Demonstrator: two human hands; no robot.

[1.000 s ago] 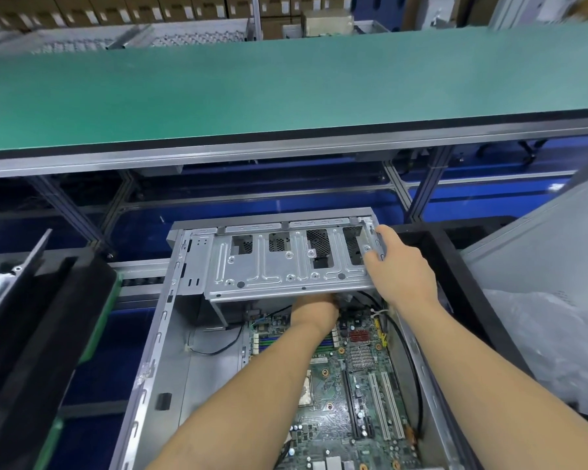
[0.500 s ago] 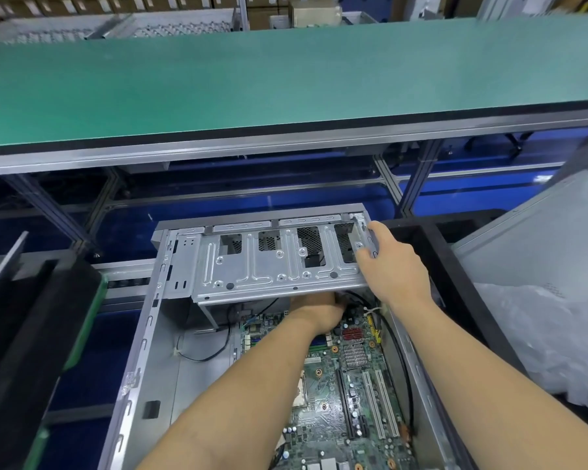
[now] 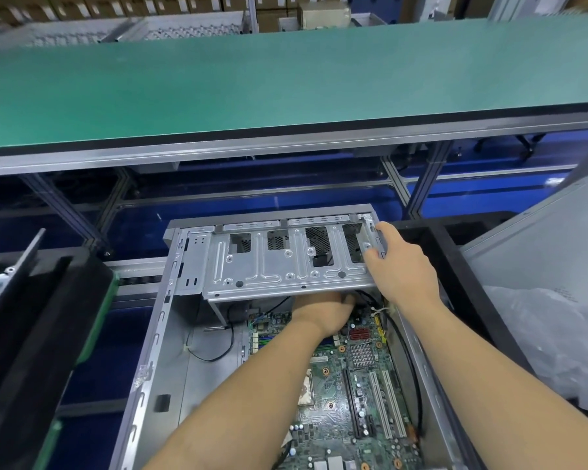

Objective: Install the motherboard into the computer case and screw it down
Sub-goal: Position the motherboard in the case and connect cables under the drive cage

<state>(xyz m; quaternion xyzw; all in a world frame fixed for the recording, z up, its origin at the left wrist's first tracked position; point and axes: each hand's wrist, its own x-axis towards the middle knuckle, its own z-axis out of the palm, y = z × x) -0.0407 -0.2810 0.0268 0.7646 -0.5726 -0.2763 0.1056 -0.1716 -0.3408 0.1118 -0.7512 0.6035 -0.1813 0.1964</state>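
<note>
Green motherboard lay inside the open grey steel computer case, below a long green-topped conveyor bench with stacked cardboard boxes behind. Right hand grasped the silver drive cage; left hand reached beneath, grip hidden.

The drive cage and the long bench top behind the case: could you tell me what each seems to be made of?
Drive cage: probably bare stamped sheet steel, a dull grey sheen with pressed ribs and punched holes. Bench top: seemingly a matte green rubbery mat, dark-edged, on an aluminium-looking frame.
</note>
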